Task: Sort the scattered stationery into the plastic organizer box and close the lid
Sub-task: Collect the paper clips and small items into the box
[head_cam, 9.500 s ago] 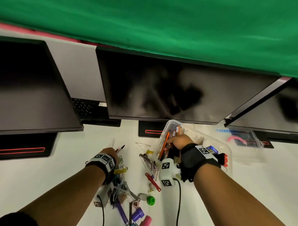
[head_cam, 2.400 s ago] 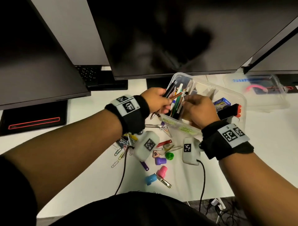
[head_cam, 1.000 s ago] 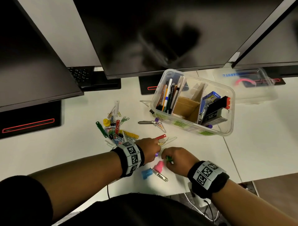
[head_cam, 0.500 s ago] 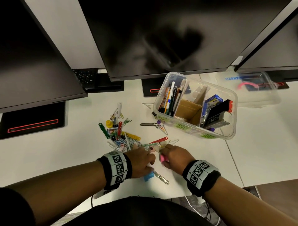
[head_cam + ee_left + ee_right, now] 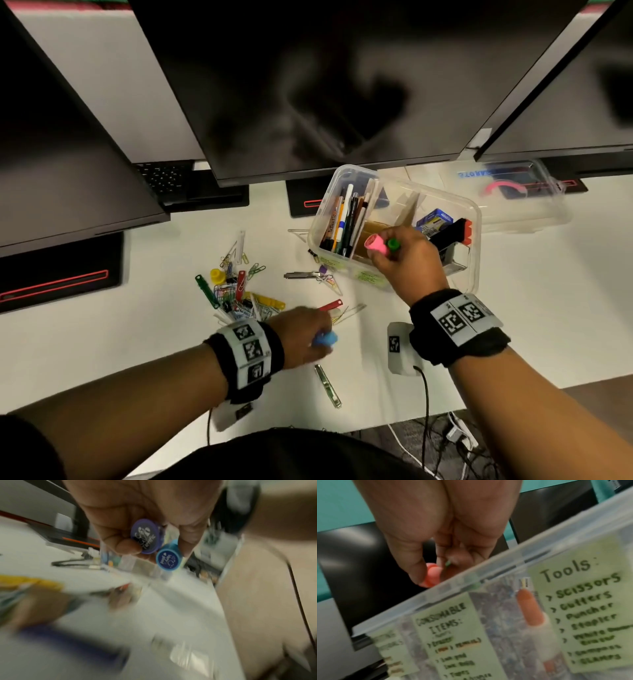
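Right hand (image 5: 407, 263): we see it raised over the middle section of the box, its fingers (image 5: 412, 566) curled round a pink stamp (image 5: 376, 245) and a green stamp (image 5: 393, 245).
Left hand (image 5: 301, 334): we find it low over the desk (image 5: 102, 335), fingers (image 5: 126, 547) grasping a purple stamp (image 5: 145, 536) and a blue stamp (image 5: 169, 558); the wrist view is blurred.
Box (image 5: 474, 240): we note a clear plastic organizer standing open on the desk, just before the middle monitor (image 5: 308, 85); green labels (image 5: 580, 608) on its near wall read "Tools" and "Consumable items".
Box contents: we see pens (image 5: 342, 222) standing in the left section and a black stapler (image 5: 448, 234) in the right section.
Lid (image 5: 513, 195): we see it lying on the desk behind and to the right of the box.
Loose items: we count a heap of coloured clips (image 5: 239, 291) left of the box, and a metal clip (image 5: 327, 385) near the left hand.
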`<state>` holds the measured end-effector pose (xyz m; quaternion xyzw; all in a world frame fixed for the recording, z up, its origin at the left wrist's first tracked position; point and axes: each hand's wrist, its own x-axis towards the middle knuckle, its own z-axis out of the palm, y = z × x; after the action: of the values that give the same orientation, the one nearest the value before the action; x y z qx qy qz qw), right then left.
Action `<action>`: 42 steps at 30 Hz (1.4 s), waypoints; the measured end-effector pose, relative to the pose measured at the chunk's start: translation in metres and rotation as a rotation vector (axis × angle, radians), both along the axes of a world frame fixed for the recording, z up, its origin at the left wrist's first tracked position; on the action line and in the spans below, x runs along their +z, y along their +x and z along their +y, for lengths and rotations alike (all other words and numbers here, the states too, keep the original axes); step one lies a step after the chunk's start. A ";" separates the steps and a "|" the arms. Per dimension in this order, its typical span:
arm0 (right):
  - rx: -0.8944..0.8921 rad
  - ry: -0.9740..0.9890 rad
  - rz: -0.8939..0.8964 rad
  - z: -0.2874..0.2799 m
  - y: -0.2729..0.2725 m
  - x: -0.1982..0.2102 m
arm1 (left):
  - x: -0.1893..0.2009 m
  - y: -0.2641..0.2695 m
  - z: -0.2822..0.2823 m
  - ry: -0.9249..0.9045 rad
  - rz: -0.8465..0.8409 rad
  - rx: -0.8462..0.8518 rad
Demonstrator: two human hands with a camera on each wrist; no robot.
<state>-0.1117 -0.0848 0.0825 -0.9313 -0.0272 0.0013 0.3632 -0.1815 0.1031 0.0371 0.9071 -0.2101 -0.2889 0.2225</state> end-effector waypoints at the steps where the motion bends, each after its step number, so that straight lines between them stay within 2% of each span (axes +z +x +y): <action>1: -0.008 0.006 0.033 -0.003 0.003 -0.003 | 0.011 0.009 -0.004 -0.090 -0.013 0.092; 4: -0.055 0.047 0.060 -0.013 0.005 -0.009 | 0.042 0.035 -0.021 -0.291 -0.085 0.295; 7: -0.050 -0.029 0.019 -0.022 0.004 -0.013 | 0.059 0.061 -0.036 -0.338 -0.185 0.332; 9: 0.012 -0.102 -0.024 -0.025 0.000 -0.015 | 0.062 0.076 -0.044 -0.335 -0.226 0.333; 12: 0.096 -0.112 -0.078 -0.027 -0.005 -0.022 | 0.061 0.092 -0.054 -0.292 -0.272 0.300; 15: 0.127 -0.123 -0.088 -0.027 -0.009 -0.028 | 0.052 0.099 -0.055 -0.223 -0.227 0.254; 18: 0.144 -0.137 -0.097 -0.025 -0.011 -0.029 | 0.047 0.099 -0.047 -0.229 -0.178 0.255; 22: 0.131 -0.193 -0.080 -0.019 -0.011 -0.029 | 0.045 0.094 -0.020 -0.251 -0.257 0.297; 26: 0.125 -0.294 -0.274 0.000 -0.017 -0.026 | 0.038 0.081 0.016 -0.194 -0.307 0.303; 28: 0.217 -0.279 -0.330 0.017 -0.023 -0.025 | 0.030 0.073 0.030 -0.130 -0.285 0.287; 30: 0.368 -0.272 -0.262 0.032 -0.030 -0.030 | 0.020 0.065 0.038 -0.039 -0.216 0.233; 32: 0.483 -0.358 -0.066 0.042 -0.033 -0.044 | 0.007 0.055 0.037 0.047 -0.136 0.160; 35: 0.513 -0.466 0.197 0.047 -0.032 -0.073 | -0.012 0.039 0.031 0.127 -0.063 0.071; 42: 0.480 -0.514 0.299 0.040 -0.030 -0.098 | -0.039 0.026 0.006 0.181 -0.027 -0.082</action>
<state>-0.1421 -0.0448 -0.0158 -0.9487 -0.1899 0.2291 0.1069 -0.1554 0.1089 -0.0021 0.9180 -0.2232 -0.3031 0.1248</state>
